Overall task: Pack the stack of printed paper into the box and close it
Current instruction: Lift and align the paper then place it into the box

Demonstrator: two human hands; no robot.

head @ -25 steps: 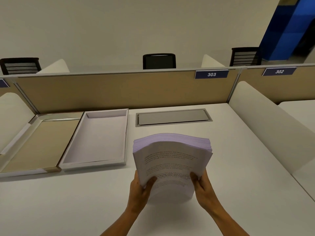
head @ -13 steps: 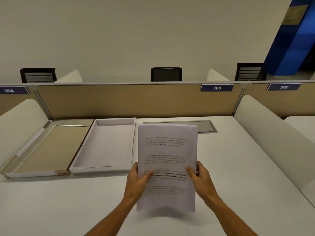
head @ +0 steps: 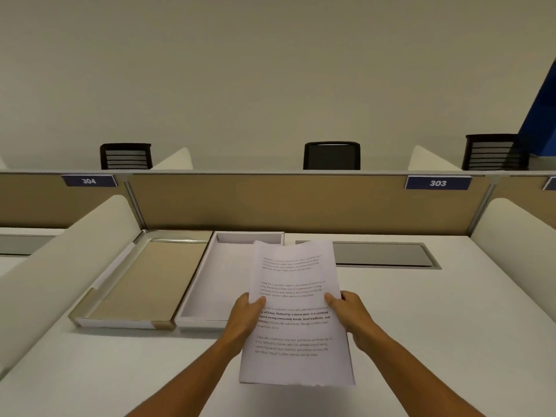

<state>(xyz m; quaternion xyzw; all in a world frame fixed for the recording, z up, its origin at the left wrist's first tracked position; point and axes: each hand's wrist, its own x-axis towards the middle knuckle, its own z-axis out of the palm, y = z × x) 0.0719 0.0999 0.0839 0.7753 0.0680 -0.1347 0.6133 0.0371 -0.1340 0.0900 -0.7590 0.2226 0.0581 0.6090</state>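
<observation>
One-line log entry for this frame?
phase: carry | left hand + right hand: gripping paper stack, upright | box: open, empty | lid: beside box

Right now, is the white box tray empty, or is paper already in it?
Empty. The white box tray shows only its bare floor; the paper stack is held beside it by the left hand and right hand.

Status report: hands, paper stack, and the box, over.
Left hand and right hand grip paper stack upright above desk. White box tray open, empty, left of stack. Path clear.
</observation>
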